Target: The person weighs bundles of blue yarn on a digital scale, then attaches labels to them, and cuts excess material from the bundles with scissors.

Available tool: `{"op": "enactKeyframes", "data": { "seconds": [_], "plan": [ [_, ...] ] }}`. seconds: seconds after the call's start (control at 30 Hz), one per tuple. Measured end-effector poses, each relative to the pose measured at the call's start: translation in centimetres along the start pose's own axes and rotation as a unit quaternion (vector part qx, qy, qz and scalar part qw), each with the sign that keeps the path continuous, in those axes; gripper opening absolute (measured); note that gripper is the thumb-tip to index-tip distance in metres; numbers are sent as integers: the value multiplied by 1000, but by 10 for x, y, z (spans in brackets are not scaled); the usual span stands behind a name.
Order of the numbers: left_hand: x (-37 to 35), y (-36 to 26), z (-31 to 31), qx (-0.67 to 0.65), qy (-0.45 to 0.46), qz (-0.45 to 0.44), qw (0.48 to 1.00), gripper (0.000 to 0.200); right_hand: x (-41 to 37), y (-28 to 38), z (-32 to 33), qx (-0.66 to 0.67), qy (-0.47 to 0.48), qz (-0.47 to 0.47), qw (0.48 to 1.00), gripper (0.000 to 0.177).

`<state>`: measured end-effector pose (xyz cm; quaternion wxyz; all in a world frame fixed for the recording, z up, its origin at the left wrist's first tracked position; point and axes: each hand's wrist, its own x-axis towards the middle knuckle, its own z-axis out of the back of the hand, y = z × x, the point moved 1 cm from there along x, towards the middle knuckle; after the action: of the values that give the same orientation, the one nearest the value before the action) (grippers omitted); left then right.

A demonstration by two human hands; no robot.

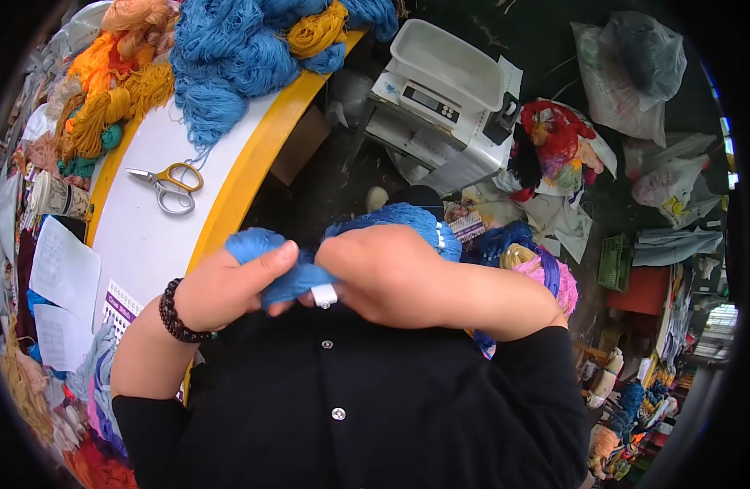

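In front of the chest, my left hand, with a dark braided bracelet at its wrist, is closed around a bundle of blue thread. My right hand is curled into a fist at the other end of this bundle; its fingertips are hidden from the camera. A small white band shows on the thread between the hands. Beyond the right hand lies more blue thread with white bands. Scissors with gold and silver handles rest on the white table, left of the hands.
A large blue thread pile covers the table's far end, beside orange and mustard skeins. A scale with a white tray stands ahead. Plastic bags and a green basket are on the right. Papers lie at left.
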<state>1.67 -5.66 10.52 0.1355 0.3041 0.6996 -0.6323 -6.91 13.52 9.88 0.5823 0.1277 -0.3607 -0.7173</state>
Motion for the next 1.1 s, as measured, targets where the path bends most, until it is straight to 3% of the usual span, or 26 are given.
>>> {"op": "enactKeyframes", "data": {
  "seconds": [0.03, 0.07, 0.1, 0.13, 0.2, 0.3, 0.33, 0.4, 0.43, 0.47, 0.53, 0.67, 0.77, 0.83, 0.97, 1.03, 1.1],
  "plan": [
    [0, 0, -4, -45, 6, 48, 998, 40, 0, 1, -1, -78, -39, 60, 994, 13],
    [1, 4, -1, -93, 14, 86, 992, 31, 0, 1, -1, -78, -39, 60, 994, 13],
    [3, 8, 0, -93, 14, 86, 992, 31, 0, 2, 0, -174, -94, 115, 974, 15],
    [5, 10, 0, -131, 14, 41, 990, 26, -1, 3, 1, -267, -147, 168, 937, 18],
    [8, 16, -3, -168, 15, -5, 986, 21, -5, 0, 1, -316, -146, 183, 919, 24],
    [10, 24, -10, -41, -118, -179, 976, 8, -5, -4, -3, -309, -148, 167, 925, 31],
    [14, 26, -11, -41, -118, -179, 976, 8, -4, -9, -8, -231, -174, 147, 946, 34],
    [16, 24, -13, 144, -191, -383, 892, 6, -5, -10, -11, -121, -168, 77, 975, 37],
    [15, 23, -15, 216, -229, -408, 857, 7, -5, -10, -12, -121, -169, 77, 975, 37],
    [15, 22, -16, 217, -228, -408, 857, 7, -5, -12, -13, -50, -161, 37, 985, 37],
    [17, 22, -19, 335, -269, -455, 780, 9, -6, -15, -16, 58, -147, -36, 987, 31],
    [28, 25, -21, 373, -276, -467, 753, 12, -10, -19, -19, 201, -171, -144, 954, 15],
    [35, 18, -24, 366, -257, -466, 763, 14, -13, -23, -16, 224, -191, -162, 942, 14],
    [43, 17, -27, 404, -275, -462, 740, 15, -18, -32, -22, 222, -228, -138, 938, 13],
    [68, 18, -31, 342, -282, -440, 781, 10, -31, -58, -16, 235, -172, -163, 943, 21],
    [82, 19, -31, 334, -283, -421, 794, 7, -39, -82, -4, 190, -237, -137, 943, 26],
    [91, 22, -29, 325, -279, -394, 813, 6, -56, -139, 26, 289, -282, -264, 876, 31]
  ]
}}
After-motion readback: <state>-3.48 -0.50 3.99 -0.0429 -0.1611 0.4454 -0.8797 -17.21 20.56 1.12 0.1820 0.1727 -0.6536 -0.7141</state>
